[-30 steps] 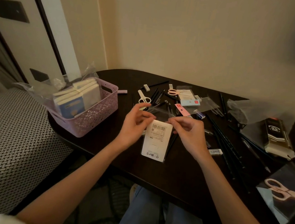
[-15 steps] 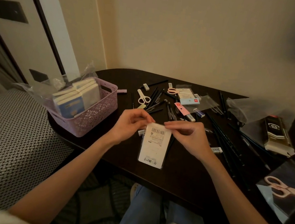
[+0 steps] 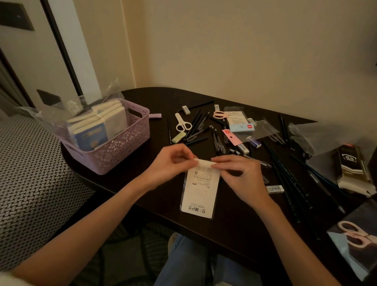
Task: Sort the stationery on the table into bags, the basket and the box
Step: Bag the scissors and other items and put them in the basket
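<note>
Head cam: both hands up over the near edge of the dark table (image 3: 231, 233), pinching the top edge of a flat clear bag w/ white card insert (image 3: 200, 189). Left hand (image 3: 168, 164) has fingers curled, thumb + forefinger nipping the bag's top-left corner. Right hand (image 3: 238, 176) is curled too, fingertips clamped along the top-right edge. Bag's long axis runs near-to-far, roughly vertical in view, top end away from the person, bottom end toward the lap. Card print: barcode up top, small text lines below it, bigger characters at the bottom edge, upside down to the cam; too small to read.

Further back: eraser (image 3: 275, 189) just right of the right hand, loose black pens (image 3: 287, 178), white scissors (image 3: 182, 123), pink scissors (image 3: 219, 114). Lilac basket (image 3: 120, 148) at left holds notebooks. Black box (image 3: 352, 167) far right, marked "0.5".
</note>
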Available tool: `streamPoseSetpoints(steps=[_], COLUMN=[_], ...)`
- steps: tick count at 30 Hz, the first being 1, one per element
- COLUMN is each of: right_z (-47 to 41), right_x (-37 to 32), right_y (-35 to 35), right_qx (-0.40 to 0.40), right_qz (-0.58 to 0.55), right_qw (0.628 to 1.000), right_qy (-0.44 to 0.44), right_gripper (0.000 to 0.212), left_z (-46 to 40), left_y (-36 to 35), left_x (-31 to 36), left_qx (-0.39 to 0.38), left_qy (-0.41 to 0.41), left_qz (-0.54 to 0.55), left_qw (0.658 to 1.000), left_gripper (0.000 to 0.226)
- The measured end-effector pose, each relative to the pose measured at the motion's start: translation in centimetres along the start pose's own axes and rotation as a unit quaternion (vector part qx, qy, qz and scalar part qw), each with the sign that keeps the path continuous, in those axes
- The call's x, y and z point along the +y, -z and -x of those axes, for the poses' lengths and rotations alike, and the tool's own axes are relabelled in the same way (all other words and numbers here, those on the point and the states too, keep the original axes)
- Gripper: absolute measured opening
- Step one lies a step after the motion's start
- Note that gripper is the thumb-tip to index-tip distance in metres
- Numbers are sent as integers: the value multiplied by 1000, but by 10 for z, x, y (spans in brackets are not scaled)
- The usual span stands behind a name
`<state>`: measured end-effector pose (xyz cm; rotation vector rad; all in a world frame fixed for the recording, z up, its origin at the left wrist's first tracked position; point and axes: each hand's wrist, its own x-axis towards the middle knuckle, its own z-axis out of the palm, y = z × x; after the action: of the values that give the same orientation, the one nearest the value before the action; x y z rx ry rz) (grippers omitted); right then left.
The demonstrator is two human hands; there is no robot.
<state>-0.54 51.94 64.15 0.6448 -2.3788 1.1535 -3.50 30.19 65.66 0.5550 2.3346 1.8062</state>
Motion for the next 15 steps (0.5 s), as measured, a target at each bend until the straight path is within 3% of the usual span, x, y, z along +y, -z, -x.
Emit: streamPoseSetpoints(steps=[4, 8, 11, 15], right_z=[1, 3, 1, -4], right_x=[-2, -8, -9, -9], right_y=[1, 3, 0, -7], right_qx=[-14, -53, -22, -39], right_qz=[9, -39, -108, -119], right_qw=[1000, 993, 977, 964], right_qy=[-12, -102, -182, -233], right_gripper=[19, 24, 15, 30], left_z=[0, 3, 6, 8], left_y=[-6, -10, -14, -18], left_x=[-1, -3, -2, 2], left_qx=[16, 43, 48, 43], left_qy=[41, 49, 54, 48], left_qz=[-22, -1, 10, 10], left_qw=[999, 998, 997, 998], left_gripper=[19, 20, 20, 19])
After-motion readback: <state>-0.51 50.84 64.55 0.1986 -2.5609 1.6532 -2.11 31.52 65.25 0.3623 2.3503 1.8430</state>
